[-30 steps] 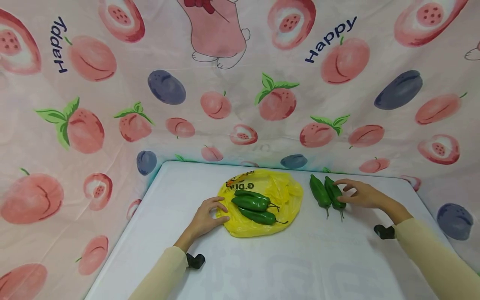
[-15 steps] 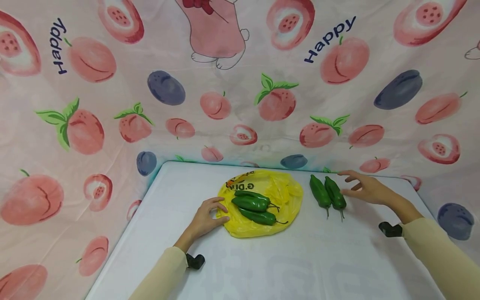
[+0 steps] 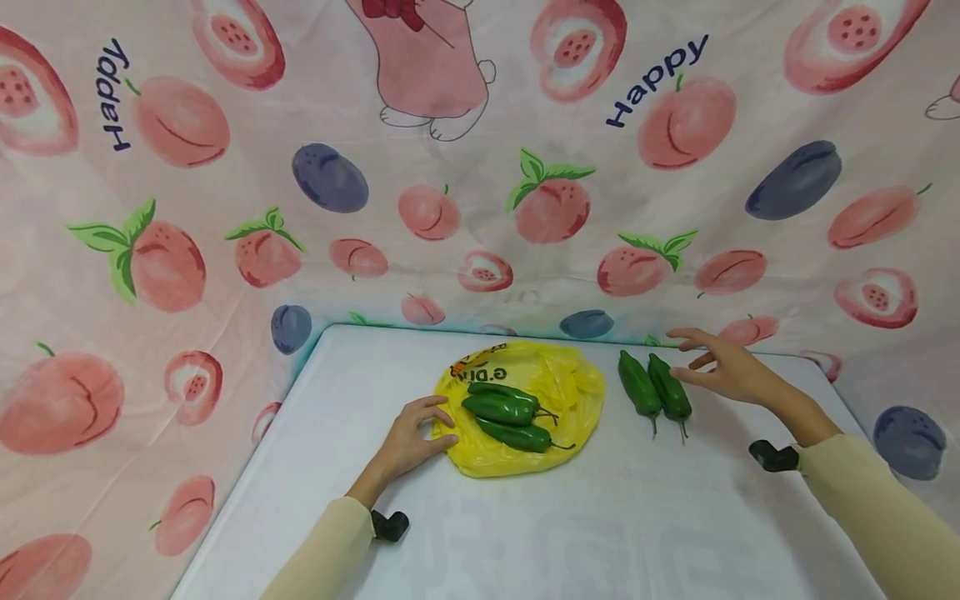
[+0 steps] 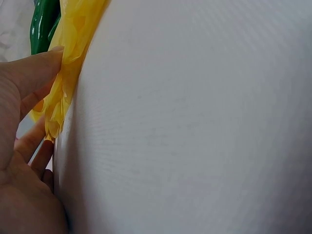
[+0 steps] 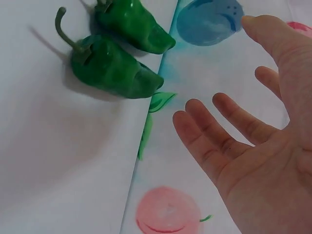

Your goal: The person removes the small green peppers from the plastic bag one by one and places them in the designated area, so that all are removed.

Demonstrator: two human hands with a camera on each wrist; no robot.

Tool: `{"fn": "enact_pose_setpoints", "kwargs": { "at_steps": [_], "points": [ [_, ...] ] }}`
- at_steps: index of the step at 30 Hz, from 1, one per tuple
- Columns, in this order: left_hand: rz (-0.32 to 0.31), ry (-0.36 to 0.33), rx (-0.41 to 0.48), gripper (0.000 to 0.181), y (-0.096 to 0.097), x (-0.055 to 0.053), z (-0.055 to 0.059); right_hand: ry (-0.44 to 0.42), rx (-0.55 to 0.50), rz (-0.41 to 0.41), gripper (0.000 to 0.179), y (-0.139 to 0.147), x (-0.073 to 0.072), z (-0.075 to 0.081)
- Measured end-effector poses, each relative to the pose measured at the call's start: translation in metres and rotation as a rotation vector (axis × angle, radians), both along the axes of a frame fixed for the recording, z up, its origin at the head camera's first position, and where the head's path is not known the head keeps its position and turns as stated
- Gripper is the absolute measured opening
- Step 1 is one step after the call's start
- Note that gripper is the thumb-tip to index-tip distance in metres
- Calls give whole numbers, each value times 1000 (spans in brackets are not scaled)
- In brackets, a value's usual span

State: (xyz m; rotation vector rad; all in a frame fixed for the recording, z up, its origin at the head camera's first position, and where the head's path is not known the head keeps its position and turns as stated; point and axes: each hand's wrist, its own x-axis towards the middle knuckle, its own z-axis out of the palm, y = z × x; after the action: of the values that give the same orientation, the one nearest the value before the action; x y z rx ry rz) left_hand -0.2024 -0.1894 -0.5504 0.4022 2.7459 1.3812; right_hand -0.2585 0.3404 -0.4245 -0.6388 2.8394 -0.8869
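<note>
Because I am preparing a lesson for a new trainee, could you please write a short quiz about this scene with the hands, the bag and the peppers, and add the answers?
1. How many green peppers lie on the yellow bag?
2. True or false: the right hand is holding no pepper.
3. The left hand is touching: (a) a pepper stem, (b) the edge of the bag, (c) the right sleeve.

Key:
1. Three
2. True
3. (b)

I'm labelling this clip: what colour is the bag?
The bag is yellow with dark lettering, clearest in the head view.
</note>
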Motion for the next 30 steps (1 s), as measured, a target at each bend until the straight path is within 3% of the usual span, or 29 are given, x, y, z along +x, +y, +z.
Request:
{"fn": "enact_pose_setpoints", "kwargs": {
  "at_steps": [11, 30],
  "points": [
    [1, -2, -6, 14, 0, 1, 1, -16, -1, -11, 67, -22, -3, 5],
    [-12, 10, -5, 15, 0, 0, 0, 13, -13, 91, 63, -71, -24, 5]
  ]
}}
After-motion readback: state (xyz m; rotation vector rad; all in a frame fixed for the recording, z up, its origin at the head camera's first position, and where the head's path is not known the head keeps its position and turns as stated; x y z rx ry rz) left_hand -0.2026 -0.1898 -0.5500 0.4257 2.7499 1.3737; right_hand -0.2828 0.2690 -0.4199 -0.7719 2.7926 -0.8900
